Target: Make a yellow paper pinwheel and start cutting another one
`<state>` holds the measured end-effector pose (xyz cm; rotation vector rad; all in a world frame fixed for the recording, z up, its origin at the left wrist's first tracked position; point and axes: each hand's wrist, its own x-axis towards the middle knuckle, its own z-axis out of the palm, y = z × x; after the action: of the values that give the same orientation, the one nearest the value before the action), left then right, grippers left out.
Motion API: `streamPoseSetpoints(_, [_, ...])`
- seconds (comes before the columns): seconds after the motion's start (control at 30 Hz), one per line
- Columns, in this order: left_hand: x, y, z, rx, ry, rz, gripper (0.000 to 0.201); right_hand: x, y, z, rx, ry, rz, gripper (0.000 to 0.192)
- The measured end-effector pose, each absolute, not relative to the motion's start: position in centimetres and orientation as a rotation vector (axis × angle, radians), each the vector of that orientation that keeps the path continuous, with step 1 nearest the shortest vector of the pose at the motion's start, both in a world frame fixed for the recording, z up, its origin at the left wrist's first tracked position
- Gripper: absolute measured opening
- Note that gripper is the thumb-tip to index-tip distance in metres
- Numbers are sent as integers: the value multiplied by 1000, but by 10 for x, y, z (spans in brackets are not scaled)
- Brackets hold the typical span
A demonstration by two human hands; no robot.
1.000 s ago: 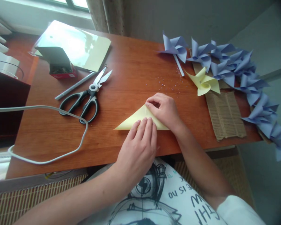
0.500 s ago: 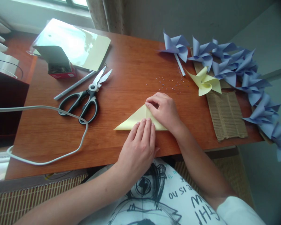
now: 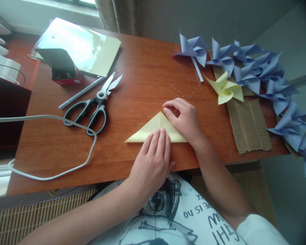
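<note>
A yellow sheet of paper (image 3: 148, 131), folded into a triangle, lies on the wooden table with its peak pointing away from me. A crease runs down from the peak. My left hand (image 3: 154, 154) rests flat on the lower middle of the paper, fingers stretched out side by side. By the right slope of the triangle, my right hand (image 3: 183, 117) holds nothing, its fingers loosely curved and the thumb and forefinger slightly apart near the peak. Its wrist covers part of the triangle's right corner.
Scissors (image 3: 101, 96) lie spread at left, beside a grey rod (image 3: 81, 92), a box (image 3: 66, 75), a packet of paper (image 3: 91, 51) and a white cable (image 3: 91, 149). At right are a yellow pinwheel (image 3: 225, 89), several blue pinwheels (image 3: 247, 78) and corrugated cardboard (image 3: 250, 127). Tiny bits (image 3: 187, 91) dot the table.
My right hand has let go of the triangle's peak and shifted slightly right, uncovering the tip and more of the right slope. My left hand stays pressed on the paper.
</note>
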<state>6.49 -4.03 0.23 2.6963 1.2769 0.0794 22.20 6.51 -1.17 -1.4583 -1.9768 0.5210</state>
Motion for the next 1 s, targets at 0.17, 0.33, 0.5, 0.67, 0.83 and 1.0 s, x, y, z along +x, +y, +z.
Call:
streamPoseSetpoints(0.17, [64, -41, 0, 2689, 1290, 91, 66, 222, 55, -7, -1380, -2100, 483, 15])
streamPoseSetpoints(0.33, [65, -41, 0, 2703, 1292, 90, 67, 219, 54, -17, -1443, -2154, 467, 15])
streamPoseSetpoints(0.5, [64, -44, -1, 2692, 1280, 60, 74, 218, 59, -20, -1489, -2157, 464, 13])
streamPoseSetpoints(0.67, [59, -47, -9, 2652, 1207, 109, 103, 217, 61, -14, -1538, -2199, 492, 13])
streamPoseSetpoints(0.83, [57, -48, -11, 2639, 1190, 100, 116, 214, 60, -11, -1551, -2254, 438, 14])
streamPoseSetpoints(1.0, [57, -47, -10, 2609, 1162, 113, 110, 214, 55, -5, -1546, -2295, 413, 16])
